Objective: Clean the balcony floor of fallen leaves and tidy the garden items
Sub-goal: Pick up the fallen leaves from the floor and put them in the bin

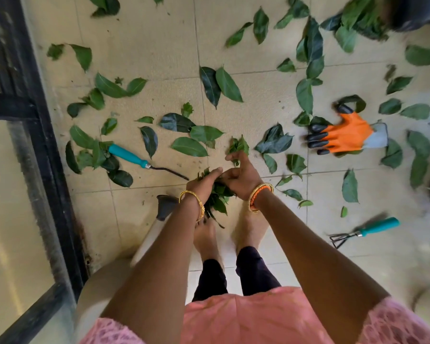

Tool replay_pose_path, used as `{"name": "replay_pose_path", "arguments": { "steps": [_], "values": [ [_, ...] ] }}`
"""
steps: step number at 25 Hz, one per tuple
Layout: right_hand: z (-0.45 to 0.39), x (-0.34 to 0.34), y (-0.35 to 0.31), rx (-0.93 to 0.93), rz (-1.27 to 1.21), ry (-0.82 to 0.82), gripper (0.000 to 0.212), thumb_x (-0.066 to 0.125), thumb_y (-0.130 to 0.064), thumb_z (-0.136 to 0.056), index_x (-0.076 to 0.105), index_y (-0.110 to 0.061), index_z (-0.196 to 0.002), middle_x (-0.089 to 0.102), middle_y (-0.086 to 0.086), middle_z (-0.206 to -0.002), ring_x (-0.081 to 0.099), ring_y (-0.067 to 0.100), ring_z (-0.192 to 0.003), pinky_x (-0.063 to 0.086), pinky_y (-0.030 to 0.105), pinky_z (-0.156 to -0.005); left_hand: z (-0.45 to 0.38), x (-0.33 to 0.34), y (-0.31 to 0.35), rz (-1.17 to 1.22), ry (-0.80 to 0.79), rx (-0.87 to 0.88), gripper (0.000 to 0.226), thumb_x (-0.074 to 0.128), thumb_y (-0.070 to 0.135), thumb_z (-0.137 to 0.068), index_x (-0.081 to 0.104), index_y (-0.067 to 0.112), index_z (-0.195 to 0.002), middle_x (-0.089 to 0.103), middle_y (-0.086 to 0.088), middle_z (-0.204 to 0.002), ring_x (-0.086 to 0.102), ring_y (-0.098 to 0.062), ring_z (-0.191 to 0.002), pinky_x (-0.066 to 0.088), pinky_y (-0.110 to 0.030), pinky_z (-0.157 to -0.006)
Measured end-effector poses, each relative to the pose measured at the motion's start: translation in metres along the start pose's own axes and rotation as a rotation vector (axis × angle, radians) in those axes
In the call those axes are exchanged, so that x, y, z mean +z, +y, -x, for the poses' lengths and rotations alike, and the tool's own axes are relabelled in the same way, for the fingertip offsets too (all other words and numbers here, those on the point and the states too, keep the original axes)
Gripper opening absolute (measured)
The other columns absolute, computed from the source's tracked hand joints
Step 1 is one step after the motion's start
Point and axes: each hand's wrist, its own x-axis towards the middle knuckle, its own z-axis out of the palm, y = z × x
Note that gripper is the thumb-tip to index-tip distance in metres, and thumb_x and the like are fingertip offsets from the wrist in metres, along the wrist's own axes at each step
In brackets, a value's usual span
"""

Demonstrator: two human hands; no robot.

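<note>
Leaves (227,84) all over beige balcony tiles (147,40), both hands (224,180) together around a gathered leaf bunch (219,199).

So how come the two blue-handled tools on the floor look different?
The left tool ends in one thin, dark, bent rod, while the right tool ends in a small claw of several prongs. The left tool lies with its handle tucked among leaves; the right tool lies on bare tile. The left tool's handle points up-left, the right one's up-right. Both have teal handles and lie flat, untouched by either hand.
</note>
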Motion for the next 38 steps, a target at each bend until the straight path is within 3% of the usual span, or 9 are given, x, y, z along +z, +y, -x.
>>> {"name": "replay_pose_path", "arguments": {
  "steps": [6,9,12,16,22,27,32,35,38],
  "values": [
    [-0.018,-0.01,-0.008,-0.03,-0.116,0.061,0.01,0.065,-0.006,-0.083,0.06,-0.014,-0.079,0.062,0.005,-0.07,0.056,0.017,-0.062,0.049,0.027,-0.06,-0.021,0.008,0.017,0.103,-0.057,0.043,0.039,0.061,0.037,-0.077,0.065,0.006,-0.099,0.067,-0.014,-0.1,0.065,-0.03,-0.092,0.054,-0.044,-0.087],
    [-0.047,-0.004,-0.001,-0.017,-0.172,0.341,0.012,0.07,-0.021,-0.081,0.062,-0.016,-0.074,0.065,0.002,-0.075,0.06,0.017,-0.069,0.053,0.031,-0.065,-0.027,0.007,0.033,0.088,0.017,0.104,0.02,0.056,0.027,-0.09,0.054,0.01,-0.079,0.059,-0.008,-0.084,0.057,-0.019,-0.07,0.051,-0.027,-0.054],
    [-0.079,-0.018,0.016,0.135,0.083,0.566,0.028,0.071,-0.029,-0.079,0.06,-0.011,-0.098,0.062,0.012,-0.106,0.06,0.025,-0.094,0.051,0.037,-0.079,-0.04,0.005,0.037,0.019,0.037,0.136,0.016,0.054,0.023,-0.093,0.056,0.007,-0.095,0.053,-0.004,-0.079,0.049,-0.015,-0.064,0.041,-0.016,-0.034],
    [-0.106,-0.021,0.024,0.131,0.436,0.386,0.065,0.073,-0.037,-0.077,0.041,-0.008,-0.125,0.046,0.017,-0.123,0.049,0.033,-0.112,0.046,0.045,-0.092,-0.058,0.0,0.034,-0.081,0.076,0.187,0.011,0.053,0.019,-0.094,0.057,0.009,-0.089,0.053,-0.002,-0.078,0.051,-0.022,-0.079,0.04,-0.027,-0.073],
    [-0.116,-0.014,0.025,0.049,0.573,0.391,0.032,0.057,-0.012,-0.09,0.05,-0.004,-0.12,0.052,0.02,-0.116,0.053,0.035,-0.105,0.047,0.039,-0.085,-0.066,-0.002,0.027,-0.136,0.07,0.243,0.031,0.058,0.029,-0.093,0.063,0.007,-0.115,0.058,-0.003,-0.099,0.052,-0.02,-0.089,0.039,-0.025,-0.077],
    [-0.095,-0.034,0.031,0.156,0.119,0.316,0.019,0.074,-0.011,-0.078,0.066,-0.009,-0.095,0.066,0.009,-0.09,0.063,0.023,-0.082,0.054,0.03,-0.074,-0.051,0.001,0.019,-0.129,0.036,0.213,0.029,0.069,0.042,-0.083,0.062,0.016,-0.095,0.065,-0.005,-0.098,0.056,-0.012,-0.07,0.043,-0.022,-0.055],
    [-0.043,-0.031,0.01,0.152,-0.186,0.039,0.01,0.069,0.005,-0.078,0.066,-0.003,-0.084,0.065,0.008,-0.074,0.064,0.013,-0.063,0.056,0.018,-0.055,-0.017,0.013,0.013,-0.189,-0.043,0.14,0.096,0.065,0.072,-0.066,0.048,0.004,-0.133,0.054,-0.01,-0.127,0.053,-0.027,-0.112,0.045,-0.036,-0.093],
    [-0.02,-0.022,0.011,0.209,-0.327,-0.068,0.019,0.059,0.014,-0.082,0.066,0.007,-0.099,0.065,0.007,-0.068,0.065,0.011,-0.053,0.056,0.017,-0.054,-0.005,0.012,0.006,-0.208,-0.034,0.135,0.089,0.059,0.073,-0.071,0.051,0.007,-0.129,0.057,-0.008,-0.119,0.052,-0.025,-0.102,0.04,-0.03,-0.083],
    [-0.012,-0.015,0.02,0.272,-0.441,-0.173,0.021,0.053,0.02,-0.082,0.066,0.006,-0.09,0.066,0.01,-0.071,0.067,0.011,-0.056,0.056,0.017,-0.057,-0.01,0.001,-0.007,-0.187,-0.05,0.097,0.064,0.058,0.057,-0.083,0.057,0.007,-0.122,0.06,-0.008,-0.11,0.056,-0.024,-0.097,0.042,-0.03,-0.08]
  ]
}}
